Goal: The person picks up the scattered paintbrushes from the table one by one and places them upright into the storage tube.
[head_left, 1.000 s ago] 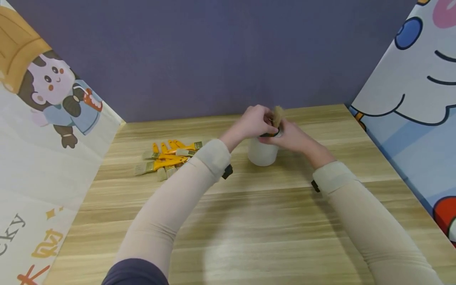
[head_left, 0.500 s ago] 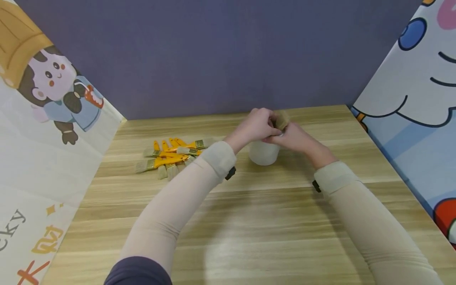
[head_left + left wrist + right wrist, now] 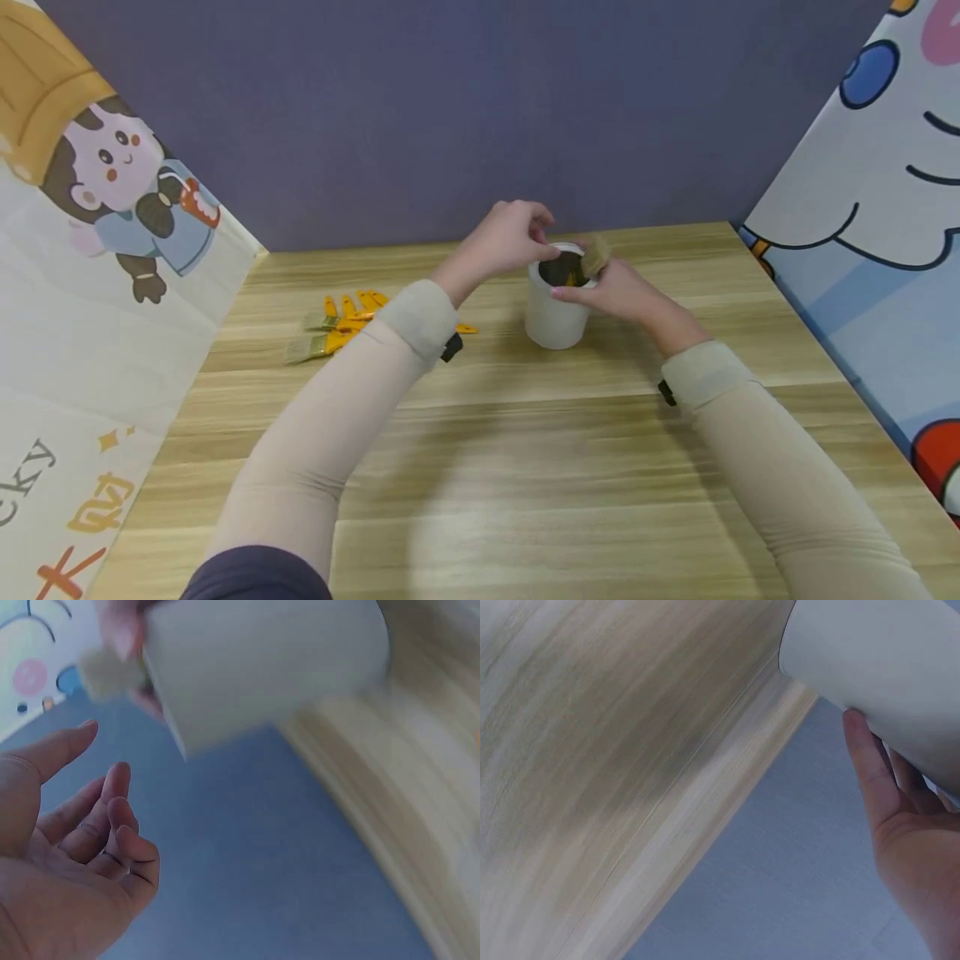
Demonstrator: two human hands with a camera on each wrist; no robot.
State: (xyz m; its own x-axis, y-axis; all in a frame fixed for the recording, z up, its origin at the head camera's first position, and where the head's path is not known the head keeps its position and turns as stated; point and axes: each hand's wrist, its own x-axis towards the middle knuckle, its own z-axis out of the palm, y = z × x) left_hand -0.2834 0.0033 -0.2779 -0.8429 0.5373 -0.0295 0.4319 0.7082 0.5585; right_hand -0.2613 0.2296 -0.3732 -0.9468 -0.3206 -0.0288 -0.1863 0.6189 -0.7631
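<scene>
Left hand (image 3: 510, 239) loosely half-curled, seemingly clear of container (image 3: 555, 321); right hand (image 3: 618, 289) grips it.

My right hand (image 3: 626, 290) round the right side of the container (image 3: 555, 318), a paintbrush (image 3: 596, 257) leaning right inside it, my left hand (image 3: 508, 239) just left of its rim, more paintbrushes (image 3: 335, 342) farther left on the table (image 3: 540, 467), wall (image 3: 465, 117) behind.

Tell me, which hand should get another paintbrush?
Probably the left hand: it holds nothing and is nearer the loose paintbrushes, while the right hand holds the white cup.
</scene>
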